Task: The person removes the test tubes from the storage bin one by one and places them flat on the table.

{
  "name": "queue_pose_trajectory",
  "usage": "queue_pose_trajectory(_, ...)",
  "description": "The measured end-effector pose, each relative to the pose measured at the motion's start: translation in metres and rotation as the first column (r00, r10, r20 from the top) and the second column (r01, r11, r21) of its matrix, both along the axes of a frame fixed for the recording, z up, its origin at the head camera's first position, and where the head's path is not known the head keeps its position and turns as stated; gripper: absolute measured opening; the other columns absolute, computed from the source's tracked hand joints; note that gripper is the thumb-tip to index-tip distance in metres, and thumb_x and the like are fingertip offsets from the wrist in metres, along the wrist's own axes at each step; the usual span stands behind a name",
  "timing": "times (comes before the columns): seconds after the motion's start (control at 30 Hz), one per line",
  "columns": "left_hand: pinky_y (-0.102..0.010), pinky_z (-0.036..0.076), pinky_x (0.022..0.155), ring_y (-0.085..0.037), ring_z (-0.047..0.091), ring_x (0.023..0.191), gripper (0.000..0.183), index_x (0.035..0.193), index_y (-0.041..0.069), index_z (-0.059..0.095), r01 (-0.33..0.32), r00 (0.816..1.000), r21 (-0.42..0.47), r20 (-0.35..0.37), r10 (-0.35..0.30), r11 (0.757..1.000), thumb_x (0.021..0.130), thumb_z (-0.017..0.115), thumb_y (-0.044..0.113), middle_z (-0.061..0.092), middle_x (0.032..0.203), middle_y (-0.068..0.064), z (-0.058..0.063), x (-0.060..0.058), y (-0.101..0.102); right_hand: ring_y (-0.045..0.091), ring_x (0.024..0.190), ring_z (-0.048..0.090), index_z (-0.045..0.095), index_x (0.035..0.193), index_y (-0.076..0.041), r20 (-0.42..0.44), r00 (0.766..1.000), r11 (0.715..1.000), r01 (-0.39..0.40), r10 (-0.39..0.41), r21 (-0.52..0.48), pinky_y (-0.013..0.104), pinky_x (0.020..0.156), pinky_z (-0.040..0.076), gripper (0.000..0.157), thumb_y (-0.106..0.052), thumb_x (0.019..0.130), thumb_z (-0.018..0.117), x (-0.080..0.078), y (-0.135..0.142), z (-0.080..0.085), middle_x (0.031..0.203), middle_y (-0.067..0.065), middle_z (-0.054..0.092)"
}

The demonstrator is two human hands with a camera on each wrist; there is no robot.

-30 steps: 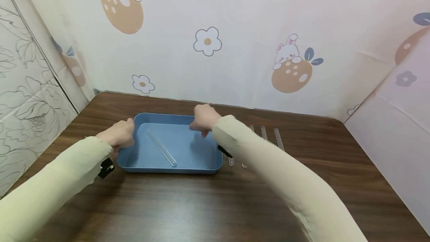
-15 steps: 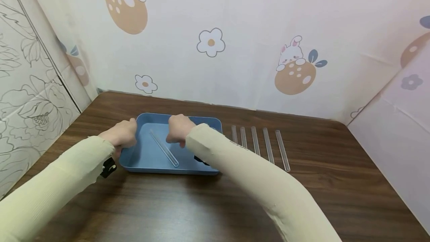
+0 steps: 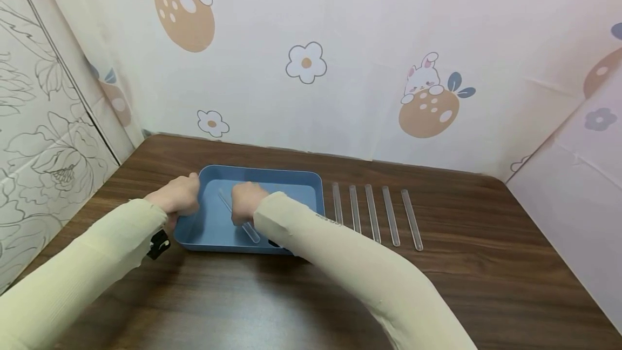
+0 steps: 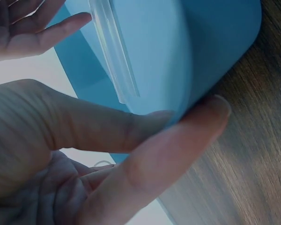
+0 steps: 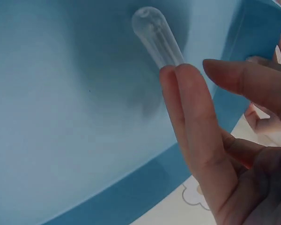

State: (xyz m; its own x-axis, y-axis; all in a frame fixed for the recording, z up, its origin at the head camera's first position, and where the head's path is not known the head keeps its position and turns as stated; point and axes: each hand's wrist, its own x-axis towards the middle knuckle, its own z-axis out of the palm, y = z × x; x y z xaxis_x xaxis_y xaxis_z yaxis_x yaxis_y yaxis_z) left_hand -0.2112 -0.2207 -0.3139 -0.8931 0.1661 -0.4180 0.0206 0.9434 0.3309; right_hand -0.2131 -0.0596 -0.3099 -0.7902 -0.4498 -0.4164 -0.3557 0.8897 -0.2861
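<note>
A clear test tube point(image 3: 250, 232) lies slantwise in the shallow blue tray point(image 3: 293, 192). My left hand point(image 3: 176, 196) is at the tray's left side; in the left wrist view its thumb and forefinger pinch the tray's rim point(image 4: 180, 105). Over the tube reaches my right hand point(image 3: 247, 202), hiding its middle in the head view. From the right wrist, two straight fingers point(image 5: 192, 101) come up to the tube point(image 5: 155, 35) near its rounded end, and the thumb stands apart from it. Whether those fingertips touch the glass-clear wall I cannot tell.
Several more clear test tubes point(image 3: 373, 214) lie side by side on the dark wooden table point(image 3: 466, 263), right of the tray. A patterned cloth point(image 3: 359, 26) hangs behind the table. My right forearm point(image 3: 340, 253) crosses the tray's front right corner.
My right hand has moved left and a little down, from the tray's right side to the tube inside it. The left hand has stayed on the rim. The view has shifted slightly.
</note>
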Motion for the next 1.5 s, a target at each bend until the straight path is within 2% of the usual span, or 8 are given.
queue_pose_trajectory(0.17, -0.03, 0.049, 0.039, -0.021, 0.058, 0.037, 0.068, 0.139, -0.025, 0.001, 0.007, 1.0, 0.004, 0.007, -0.007, 1.0, 0.088, 0.042, -0.008, 0.059, 0.073, -0.03, 0.0, 0.0, 0.001, 0.011, 0.042, 0.028, 0.039, 0.055, -0.013, -0.037, 0.999, 0.998, -0.024, 0.026, 0.057, 0.022, 0.039, 0.027, 0.036, 0.001, 0.083, 0.056, 0.0, 0.0, -0.008, 0.056, 0.001, 0.036)
queue_pose_trajectory(0.47, -0.031, 0.05, 0.039, -0.021, 0.059, 0.037, 0.067, 0.139, -0.025, 0.0, 0.022, 1.0, 0.008, 0.008, -0.022, 1.0, 0.089, 0.041, -0.005, 0.061, 0.078, -0.033, 0.001, -0.001, 0.001, 0.012, 0.042, 0.037, 0.05, 0.058, -0.011, -0.048, 0.999, 0.998, -0.017, 0.019, 0.062, 0.022, 0.038, 0.034, 0.028, -0.004, 0.084, 0.06, 0.003, 0.003, -0.009, 0.059, 0.002, 0.045)
queue_pose_trajectory(0.6, -0.031, 0.05, 0.039, -0.021, 0.058, 0.037, 0.069, 0.14, -0.025, -0.001, 0.017, 1.0, 0.009, 0.014, -0.017, 1.0, 0.089, 0.041, -0.006, 0.061, 0.071, -0.028, 0.001, 0.0, 0.001, 0.011, 0.038, 0.033, 0.044, 0.052, -0.012, -0.003, 1.0, 1.0, -0.017, 0.017, 0.024, 0.022, 0.037, 0.03, 0.035, 0.0, 0.082, 0.059, 0.003, 0.007, -0.004, 0.05, 0.001, 0.04)
queue_pose_trajectory(0.73, -0.031, 0.05, 0.039, -0.021, 0.058, 0.037, 0.069, 0.139, -0.025, 0.0, 0.013, 1.0, 0.008, 0.001, -0.013, 1.0, 0.088, 0.042, -0.006, 0.06, 0.076, -0.033, 0.001, 0.002, 0.001, 0.011, 0.034, 0.04, 0.047, 0.053, -0.011, 0.036, 0.999, 0.999, 0.029, -0.028, -0.019, 0.02, 0.036, 0.034, 0.034, -0.001, 0.083, 0.06, -0.001, 0.017, 0.004, 0.047, 0.003, 0.044)
queue_pose_trajectory(0.9, -0.03, 0.049, 0.038, -0.021, 0.058, 0.037, 0.07, 0.14, -0.025, -0.001, 0.014, 1.0, 0.004, 0.0, -0.014, 1.0, 0.088, 0.042, -0.007, 0.059, 0.078, -0.034, 0.001, 0.002, 0.002, 0.016, 0.049, 0.061, 0.064, 0.079, -0.003, 0.033, 0.993, 0.992, 0.115, -0.114, -0.044, 0.021, 0.045, 0.048, 0.004, -0.006, 0.082, 0.066, -0.013, 0.039, 0.013, 0.066, 0.006, 0.059)
queue_pose_trajectory(1.03, -0.03, 0.048, 0.038, -0.022, 0.057, 0.038, 0.071, 0.141, -0.024, -0.003, 0.004, 1.0, -0.001, 0.016, -0.004, 1.0, 0.087, 0.041, -0.007, 0.058, 0.075, -0.031, 0.001, 0.001, 0.001, 0.025, 0.066, 0.071, 0.064, 0.093, 0.001, 0.053, 0.986, 0.982, 0.165, -0.16, -0.091, 0.03, 0.061, 0.057, 0.014, -0.003, 0.08, 0.065, -0.02, 0.057, 0.021, 0.076, 0.009, 0.062)
queue_pose_trajectory(1.1, -0.031, 0.048, 0.038, -0.022, 0.057, 0.039, 0.071, 0.14, -0.024, -0.002, 0.004, 1.0, -0.005, 0.016, -0.004, 1.0, 0.087, 0.041, -0.008, 0.057, 0.078, -0.033, 0.001, 0.001, 0.001, 0.027, 0.069, 0.072, 0.063, 0.094, 0.001, 0.051, 0.984, 0.978, 0.176, -0.172, -0.112, 0.033, 0.066, 0.058, 0.015, -0.003, 0.08, 0.066, -0.021, 0.064, 0.025, 0.078, 0.01, 0.063)
queue_pose_trajectory(1.5, -0.03, 0.049, 0.039, -0.021, 0.059, 0.038, 0.07, 0.14, -0.025, -0.001, 0.003, 1.0, -0.013, 0.01, -0.003, 1.0, 0.089, 0.043, -0.005, 0.057, 0.087, -0.04, 0.001, 0.001, 0.0, 0.014, 0.052, 0.064, 0.064, 0.084, 0.0, 0.008, 0.979, 0.973, 0.205, -0.206, -0.108, 0.031, 0.063, 0.058, 0.006, -0.005, 0.081, 0.066, -0.026, 0.098, 0.04, 0.08, 0.012, 0.065)
